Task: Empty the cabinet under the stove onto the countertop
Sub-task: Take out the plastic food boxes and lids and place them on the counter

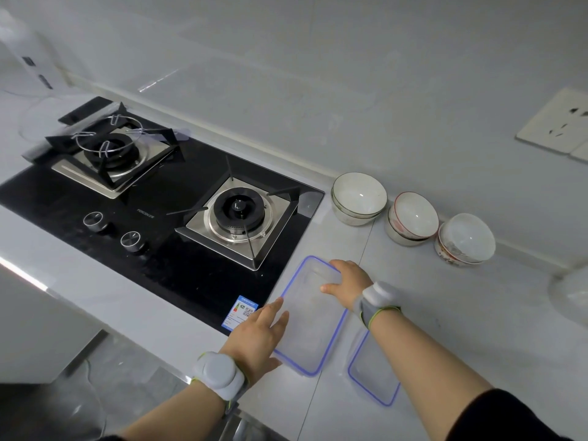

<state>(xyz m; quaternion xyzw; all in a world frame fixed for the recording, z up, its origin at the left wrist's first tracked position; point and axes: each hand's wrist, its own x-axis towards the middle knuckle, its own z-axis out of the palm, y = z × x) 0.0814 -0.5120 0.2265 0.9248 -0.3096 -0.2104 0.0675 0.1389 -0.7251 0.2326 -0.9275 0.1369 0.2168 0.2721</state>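
A clear plastic container with a blue rim lies on the white countertop, just right of the black gas stove. My left hand rests with straight fingers against the container's near left side. My right hand holds its far right rim, fingers curled over the edge. A second clear blue-rimmed container lies to the right, partly under my right forearm. The cabinet under the stove is out of view.
Three stacks of bowls stand along the back wall: white ones, a red-rimmed stack and a patterned stack. A wall socket is at the upper right. A blurred pale object sits at the right edge.
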